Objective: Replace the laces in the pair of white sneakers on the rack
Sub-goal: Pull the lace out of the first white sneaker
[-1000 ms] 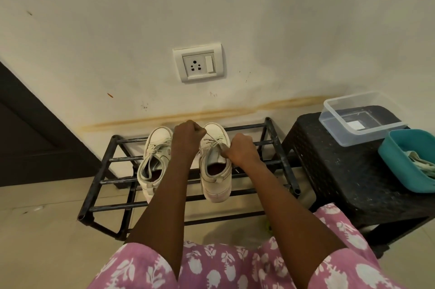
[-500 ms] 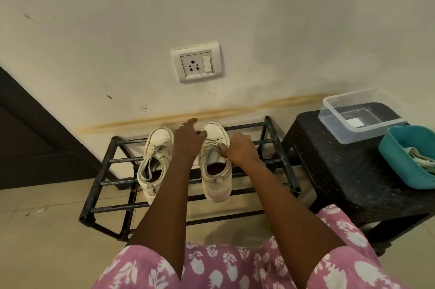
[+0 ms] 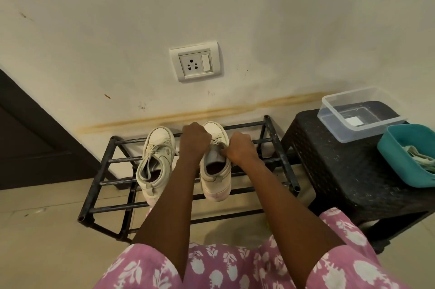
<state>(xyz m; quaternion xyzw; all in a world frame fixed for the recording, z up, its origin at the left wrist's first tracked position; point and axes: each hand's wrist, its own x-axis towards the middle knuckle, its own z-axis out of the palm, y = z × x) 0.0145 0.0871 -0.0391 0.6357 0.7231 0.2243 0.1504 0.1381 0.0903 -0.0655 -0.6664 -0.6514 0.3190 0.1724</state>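
**A:** Floor's beige tile [image 3: 35, 253]. A pink floral garment [image 3: 223, 267] runs along the near edge, and both bare forearms reach out over it.

**B:** Rack?

**A:** Black metal rack [image 3: 110, 209] with open bars, standing on the floor by the wall. Both white sneakers sit on its top tier, heels near, toes far. The left sneaker [image 3: 157, 147] is laced with loose loops, untouched. The right sneaker [image 3: 216, 178] is just beside it, and the left forearm passes between the two.

**B:** Hands, quick.

**A:** Left hand [image 3: 195, 137] has its fingers curled into a tight fist on the lace [image 3: 217, 141] of the right sneaker, toward the toe end. Right hand [image 3: 240, 147] is on the same shoe, thumb and fingers pinching at the right edge of the tongue. Can't tell if it's got tongue or lace.

**B:** Right side?

**A:** Black plastic stool [image 3: 329, 171], just right of the rack. A teal tub [image 3: 404, 168] sits on its near right part with pale crumpled stuff inside; can't tell if that's cloth or laces. A clear plastic box [image 3: 334, 114] sits just beyond the tub, with a small white piece at its bottom.

**B:** Far?

**A:** Cream wall [image 3: 306, 18] with a brownish stain stripe [image 3: 259, 105] just above the rack. A white socket plate [image 3: 195, 62] with a switch is higher up, over the sneakers. Dark door [image 3: 30, 147] at far left.
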